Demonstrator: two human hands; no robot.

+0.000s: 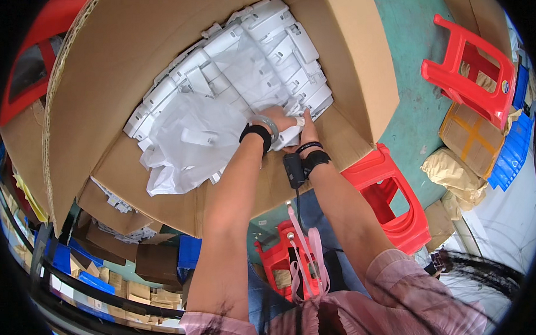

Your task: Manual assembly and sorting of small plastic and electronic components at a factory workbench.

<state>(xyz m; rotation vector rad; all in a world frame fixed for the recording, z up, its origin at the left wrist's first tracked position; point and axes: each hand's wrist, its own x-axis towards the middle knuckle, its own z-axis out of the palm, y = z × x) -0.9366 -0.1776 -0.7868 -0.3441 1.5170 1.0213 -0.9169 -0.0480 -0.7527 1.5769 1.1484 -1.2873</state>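
Both hands meet inside a large open cardboard box (pixel 364 58), near its close wall. My left hand (pixel 278 120) has its fingers closed on a small white plastic part (pixel 286 137). Against the same part, my right hand (pixel 309 130) is closed from the right side, its fingers mostly hidden. Beyond the hands, stacked rows of white plastic parts (pixel 269 25) fill the box floor. A thin translucent white plastic sheet (pixel 184 135) lies crumpled over the rows, left of my left hand, with a loose white piece on it.
Red plastic stools stand at the upper right (pixel 474 66), beside my right forearm (pixel 390 201) and below me (pixel 283 255). At the right lie a taped carton (pixel 470 137) and a blue crate (pixel 512 153). A dark metal rail (pixel 107 297) crosses the lower left.
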